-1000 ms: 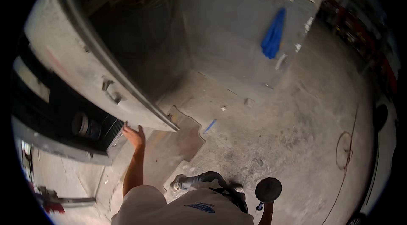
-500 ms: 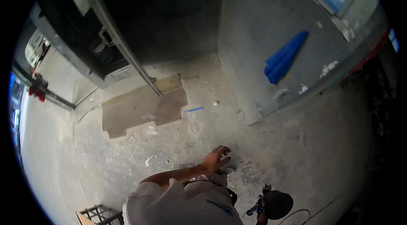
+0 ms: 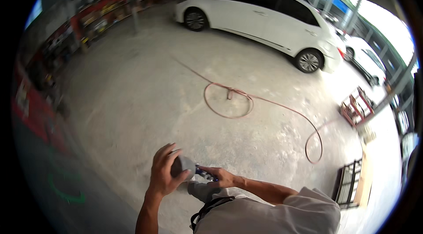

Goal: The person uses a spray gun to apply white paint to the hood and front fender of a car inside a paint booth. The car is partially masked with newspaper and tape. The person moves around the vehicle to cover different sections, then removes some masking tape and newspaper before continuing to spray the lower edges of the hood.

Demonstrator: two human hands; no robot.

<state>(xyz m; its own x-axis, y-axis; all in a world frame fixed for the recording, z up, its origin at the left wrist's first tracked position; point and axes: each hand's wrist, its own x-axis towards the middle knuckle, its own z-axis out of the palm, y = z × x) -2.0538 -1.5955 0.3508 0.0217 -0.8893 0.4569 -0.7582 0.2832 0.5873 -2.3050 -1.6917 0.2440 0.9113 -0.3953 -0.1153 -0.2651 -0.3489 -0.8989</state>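
Observation:
A spray gun (image 3: 203, 172) with a dark grey cup (image 3: 182, 166) is held low in front of my body, its cup to the left and its metal and blue body to the right. My left hand (image 3: 164, 173) is closed round the cup, thumb beneath and fingers over the top. My right hand (image 3: 224, 177) is wrapped round the gun's handle, which it partly hides. The gun's nozzle is too small to make out.
A reddish hose (image 3: 229, 117) lies looped on the concrete floor ahead. A white car (image 3: 260, 15) is parked beyond it. To the right stand a red cart (image 3: 356, 108) and a black metal rack (image 3: 349, 183). Cluttered shelves (image 3: 99, 22) line the far left.
My view has swung from the grey panelled booth and floor mat to the open garage. My left hand, empty before, is now on the cup; my right still holds the spray gun.

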